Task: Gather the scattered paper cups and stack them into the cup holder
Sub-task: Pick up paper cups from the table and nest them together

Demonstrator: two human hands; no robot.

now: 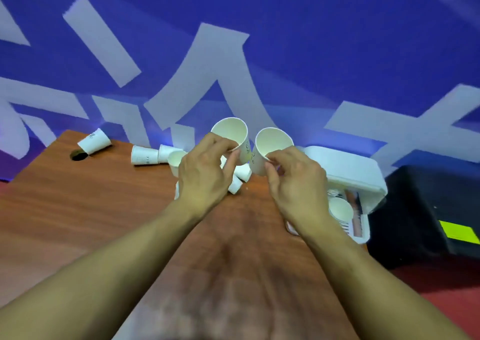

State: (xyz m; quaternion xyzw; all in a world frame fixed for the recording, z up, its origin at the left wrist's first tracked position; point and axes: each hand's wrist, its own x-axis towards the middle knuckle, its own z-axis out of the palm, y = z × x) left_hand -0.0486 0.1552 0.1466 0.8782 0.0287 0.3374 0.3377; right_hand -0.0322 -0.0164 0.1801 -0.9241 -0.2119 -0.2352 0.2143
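Fingers [225,142] of the left hand [205,173] pinch the near rim of a paper cup [232,132], held above the desk [104,209] with its mouth tilted toward the camera. The right hand [293,181] pinches the rim of a second paper cup [272,142] the same way. The two cups are just beside each other; whether their sides touch I cannot tell.

Loose cups lie on their sides near the desk's far edge. A single cup [94,142] is beside a round hole [78,155], a small group [144,155] lies left of the left hand, and other cups [242,172] are partly hidden behind it.

The white cup holder [345,165] stands at the desk's right edge, behind the right hand, with a stacked cup [340,208] inside. A black box [415,209] sits to its right, and a blue wall [311,41] with white lettering rises behind.
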